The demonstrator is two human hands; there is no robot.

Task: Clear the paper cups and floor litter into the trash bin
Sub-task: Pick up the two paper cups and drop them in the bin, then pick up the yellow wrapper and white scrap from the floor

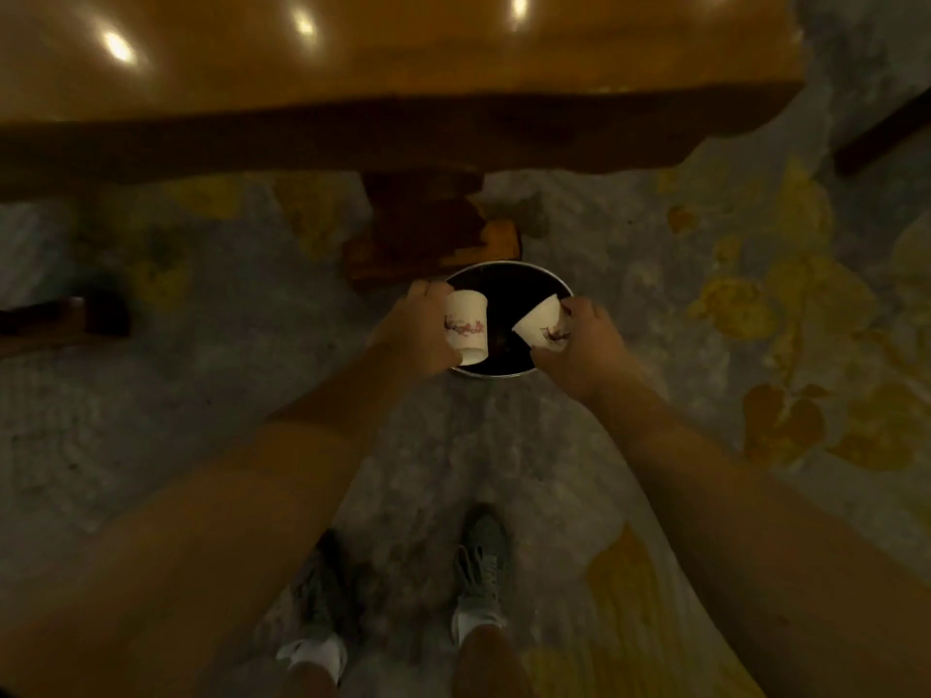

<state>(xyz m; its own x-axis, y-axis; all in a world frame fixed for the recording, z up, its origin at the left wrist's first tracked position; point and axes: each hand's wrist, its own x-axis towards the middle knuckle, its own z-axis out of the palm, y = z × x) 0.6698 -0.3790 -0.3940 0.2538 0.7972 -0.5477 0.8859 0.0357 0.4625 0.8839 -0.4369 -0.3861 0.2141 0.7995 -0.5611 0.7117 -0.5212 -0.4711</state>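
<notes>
A round metal trash bin (pixel 504 373) with a dark inside stands on the floor straight ahead of my feet. My left hand (pixel 420 332) grips a white paper cup (pixel 467 325) with a red print, held over the bin's left side. My right hand (pixel 582 345) grips a second white paper cup (pixel 541 322) of the same kind, tilted, over the bin's right side. Both cups hang above the bin's opening, a small gap apart. What lies inside the bin is too dark to make out.
A glossy wooden table (pixel 352 93) spans the top, its dark pedestal base (pixel 428 234) just behind the bin. A dark chair leg (pixel 881 128) shows at upper right and dark wood (pixel 65 319) at left. Grey carpet with yellow leaf pattern (pixel 730 304) surrounds me.
</notes>
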